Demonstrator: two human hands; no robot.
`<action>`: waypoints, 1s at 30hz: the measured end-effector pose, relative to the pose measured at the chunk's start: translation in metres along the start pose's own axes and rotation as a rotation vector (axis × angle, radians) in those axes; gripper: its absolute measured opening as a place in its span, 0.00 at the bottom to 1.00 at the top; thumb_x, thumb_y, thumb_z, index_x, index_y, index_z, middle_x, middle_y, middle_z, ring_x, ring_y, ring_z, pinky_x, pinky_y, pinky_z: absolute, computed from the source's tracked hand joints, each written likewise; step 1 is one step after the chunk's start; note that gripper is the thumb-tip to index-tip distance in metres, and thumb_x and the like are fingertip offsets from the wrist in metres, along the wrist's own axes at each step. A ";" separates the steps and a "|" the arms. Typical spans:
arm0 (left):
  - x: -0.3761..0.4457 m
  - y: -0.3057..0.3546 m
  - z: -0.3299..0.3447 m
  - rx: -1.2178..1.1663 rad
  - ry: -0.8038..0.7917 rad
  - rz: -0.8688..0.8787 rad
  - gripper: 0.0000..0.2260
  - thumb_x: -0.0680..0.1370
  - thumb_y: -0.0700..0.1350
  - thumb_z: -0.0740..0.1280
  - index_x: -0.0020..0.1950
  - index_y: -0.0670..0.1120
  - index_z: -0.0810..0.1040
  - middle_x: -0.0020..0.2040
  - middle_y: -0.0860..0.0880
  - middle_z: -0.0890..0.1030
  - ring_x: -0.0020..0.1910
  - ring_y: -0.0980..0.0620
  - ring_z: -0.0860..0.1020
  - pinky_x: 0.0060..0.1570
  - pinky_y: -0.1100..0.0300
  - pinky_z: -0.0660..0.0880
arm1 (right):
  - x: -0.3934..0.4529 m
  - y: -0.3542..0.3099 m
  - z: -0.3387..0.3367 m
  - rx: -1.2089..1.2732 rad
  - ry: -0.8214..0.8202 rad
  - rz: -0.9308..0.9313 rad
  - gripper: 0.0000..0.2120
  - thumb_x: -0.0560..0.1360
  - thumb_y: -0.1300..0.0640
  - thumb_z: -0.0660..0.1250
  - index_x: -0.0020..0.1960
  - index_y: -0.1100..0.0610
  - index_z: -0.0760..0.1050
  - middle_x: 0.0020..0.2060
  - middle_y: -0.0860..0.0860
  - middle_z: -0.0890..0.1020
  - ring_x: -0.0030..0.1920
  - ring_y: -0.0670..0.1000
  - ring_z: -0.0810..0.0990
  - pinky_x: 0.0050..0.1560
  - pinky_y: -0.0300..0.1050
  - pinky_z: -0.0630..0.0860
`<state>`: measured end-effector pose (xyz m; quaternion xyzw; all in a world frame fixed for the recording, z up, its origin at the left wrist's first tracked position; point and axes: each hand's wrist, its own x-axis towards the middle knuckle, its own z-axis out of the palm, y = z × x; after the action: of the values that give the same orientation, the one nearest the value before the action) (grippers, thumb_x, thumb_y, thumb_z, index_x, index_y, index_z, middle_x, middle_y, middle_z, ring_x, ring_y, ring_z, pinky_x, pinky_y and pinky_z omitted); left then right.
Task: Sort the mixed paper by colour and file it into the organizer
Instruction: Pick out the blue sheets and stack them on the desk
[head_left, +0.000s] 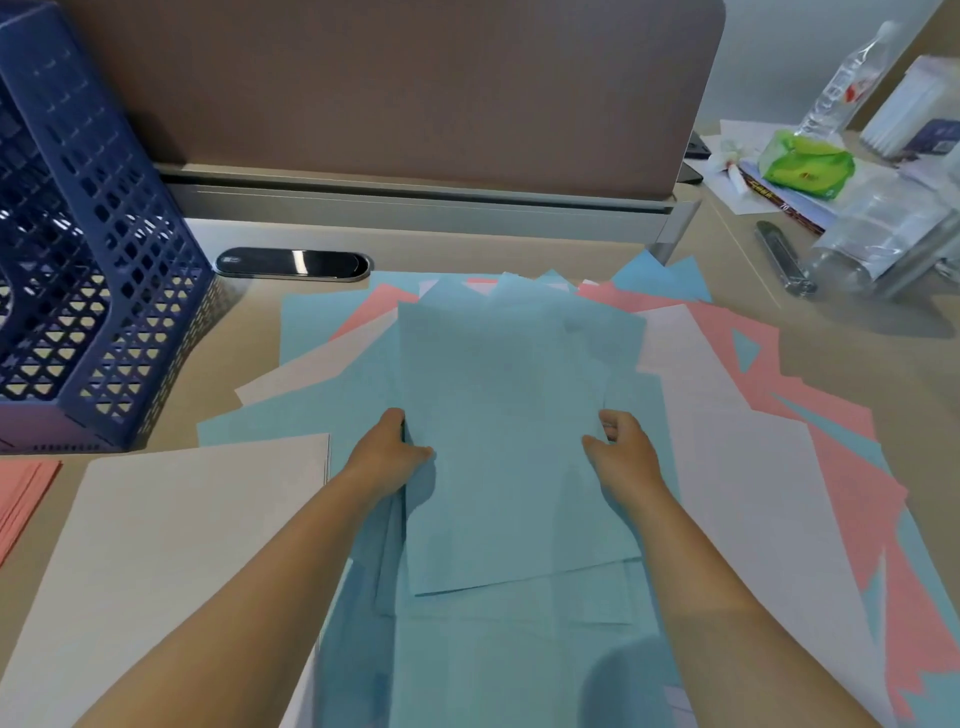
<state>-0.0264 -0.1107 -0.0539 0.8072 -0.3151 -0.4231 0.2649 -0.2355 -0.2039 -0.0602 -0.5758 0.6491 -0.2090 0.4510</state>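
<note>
Soft even daylight, blurred warped edges

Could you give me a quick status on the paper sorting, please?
Left hand and right hand grip blue sheets at both edges. Mixed pile underneath, unsorted. Blue organizer far left, path open.

A loose spread of paper sheets (727, 415) is lying at the middle of the desk (249, 312). The organizer (93, 249) is standing at ten o'clock from it, with two sorted stacks (182, 519) lying at eight o'clock. Bottles and clutter (841, 171) are sitting at two o'clock; a partition (395, 93) is standing at twelve.
</note>
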 end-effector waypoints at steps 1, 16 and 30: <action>0.001 0.002 -0.001 -0.026 -0.006 -0.015 0.08 0.77 0.41 0.65 0.42 0.44 0.66 0.40 0.48 0.71 0.41 0.48 0.71 0.36 0.59 0.65 | 0.002 -0.001 -0.001 0.025 0.012 0.018 0.21 0.76 0.62 0.62 0.68 0.60 0.65 0.65 0.55 0.72 0.62 0.55 0.74 0.57 0.44 0.69; -0.027 0.005 0.017 -0.414 0.065 -0.087 0.08 0.77 0.40 0.66 0.38 0.41 0.72 0.36 0.45 0.74 0.34 0.49 0.72 0.36 0.61 0.68 | 0.022 -0.013 -0.029 0.151 -0.231 0.094 0.20 0.72 0.68 0.67 0.60 0.76 0.68 0.59 0.69 0.75 0.58 0.68 0.76 0.62 0.63 0.70; -0.068 -0.055 0.010 0.343 0.563 -0.165 0.14 0.78 0.36 0.56 0.63 0.41 0.71 0.62 0.43 0.72 0.60 0.43 0.71 0.51 0.54 0.69 | 0.012 -0.011 0.009 -0.023 -0.300 -0.131 0.06 0.72 0.69 0.63 0.45 0.60 0.72 0.42 0.57 0.77 0.44 0.55 0.76 0.44 0.45 0.71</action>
<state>-0.0492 -0.0266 -0.0620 0.9479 -0.2298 -0.1446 0.1665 -0.2211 -0.2154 -0.0600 -0.6466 0.5380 -0.1422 0.5217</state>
